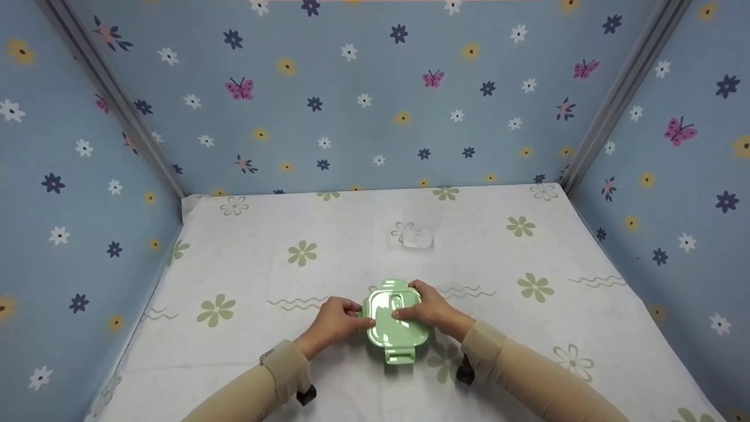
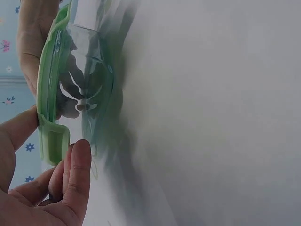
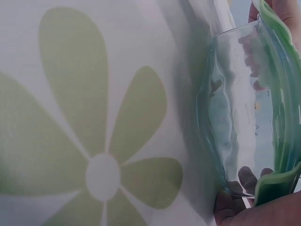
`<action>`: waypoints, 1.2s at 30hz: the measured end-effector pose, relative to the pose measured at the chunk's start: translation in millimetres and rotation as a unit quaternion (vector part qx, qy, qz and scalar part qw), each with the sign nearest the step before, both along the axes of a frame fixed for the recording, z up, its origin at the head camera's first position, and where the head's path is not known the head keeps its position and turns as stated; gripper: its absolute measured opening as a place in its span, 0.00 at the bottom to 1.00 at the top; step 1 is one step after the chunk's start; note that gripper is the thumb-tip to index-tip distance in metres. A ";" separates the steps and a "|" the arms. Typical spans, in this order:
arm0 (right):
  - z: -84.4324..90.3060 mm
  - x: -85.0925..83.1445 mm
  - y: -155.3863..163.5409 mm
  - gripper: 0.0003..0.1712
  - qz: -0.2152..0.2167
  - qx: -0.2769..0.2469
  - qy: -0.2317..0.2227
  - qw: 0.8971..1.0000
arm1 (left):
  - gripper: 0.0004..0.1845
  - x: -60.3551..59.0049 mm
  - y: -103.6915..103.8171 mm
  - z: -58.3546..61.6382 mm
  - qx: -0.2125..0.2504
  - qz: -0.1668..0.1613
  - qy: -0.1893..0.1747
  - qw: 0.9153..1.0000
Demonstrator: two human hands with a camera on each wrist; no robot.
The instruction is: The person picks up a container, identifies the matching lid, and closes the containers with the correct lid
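Observation:
A clear food container [image 2: 96, 80] with a light green snap lid [image 1: 398, 331] is between both hands, above the white cloth. Its side latches stand out from the lid, and the near latch [image 1: 400, 356] faces the person. My left hand [image 1: 337, 325] has its thumb on the lid's left edge. In the left wrist view, that hand's fingers curl by the left latch [image 2: 55, 143]. From the right side my right hand [image 1: 436, 308] grips the container, thumb across the lid top. Fingertips show through the clear wall in the right wrist view.
Behind the container, a small transparent object [image 1: 417, 237] lies on the cloth; its kind is hard to tell. The flower-printed white cloth [image 1: 246, 275] covers the table. Blue patterned panels [image 1: 363, 76] enclose the back and both sides, with grey posts [image 1: 621, 99] at the corners.

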State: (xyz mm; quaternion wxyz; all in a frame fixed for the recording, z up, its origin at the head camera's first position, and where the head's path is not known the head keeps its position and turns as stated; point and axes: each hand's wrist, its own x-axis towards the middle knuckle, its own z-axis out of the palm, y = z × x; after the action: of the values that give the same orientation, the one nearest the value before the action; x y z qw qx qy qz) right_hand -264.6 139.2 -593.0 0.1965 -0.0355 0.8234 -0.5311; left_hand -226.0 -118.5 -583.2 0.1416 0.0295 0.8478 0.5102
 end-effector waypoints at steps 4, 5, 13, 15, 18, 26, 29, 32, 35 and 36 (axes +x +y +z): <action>-1.0 2.1 0.7 0.36 0.002 -0.013 0.007 1.000 | 0.24 -1.7 1.6 2.9 -0.002 -0.005 -0.014 1.000; -1.3 2.4 1.0 0.36 0.002 -0.018 0.007 1.000 | 0.23 -1.9 2.1 3.8 -0.004 -0.006 -0.018 1.000; -3.7 3.6 0.6 0.37 -0.004 -0.039 -0.004 0.999 | 0.20 -3.4 4.4 7.5 0.005 -0.004 -0.041 0.999; -4.1 3.3 -0.5 0.37 -0.007 -0.041 -0.006 0.999 | 0.21 -4.3 3.8 8.1 0.009 -0.001 -0.045 0.999; -4.6 2.4 -2.4 0.37 -0.009 -0.043 -0.006 0.999 | 0.22 -5.8 2.5 8.7 0.010 0.009 -0.053 0.999; -4.6 4.6 -3.3 0.37 -0.015 -0.040 -0.007 0.999 | 0.24 -7.1 2.4 7.1 0.007 0.022 -0.065 0.998; -6.2 5.4 -3.1 0.37 -0.014 -0.043 -0.006 0.999 | 0.23 -6.0 3.1 8.2 0.004 0.026 -0.068 0.997; -6.3 6.3 -2.9 0.36 -0.015 -0.046 -0.006 0.999 | 0.23 -4.7 5.5 9.8 0.017 0.034 -0.081 0.996; -5.4 5.9 -2.9 0.36 -0.018 -0.045 -0.007 0.999 | 0.22 -3.8 9.2 12.5 0.027 0.050 -0.093 0.994; -5.2 5.7 -3.0 0.36 -0.019 -0.045 -0.009 0.999 | 0.21 -3.3 10.3 13.5 0.028 0.056 -0.096 0.993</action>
State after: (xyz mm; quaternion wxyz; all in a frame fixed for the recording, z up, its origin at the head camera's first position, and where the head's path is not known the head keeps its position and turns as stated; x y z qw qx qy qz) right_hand -258.9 136.2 -598.2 0.1921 -0.0240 0.7977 -0.5712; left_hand -229.3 -108.2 -569.8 0.1927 -0.0625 0.8158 0.5416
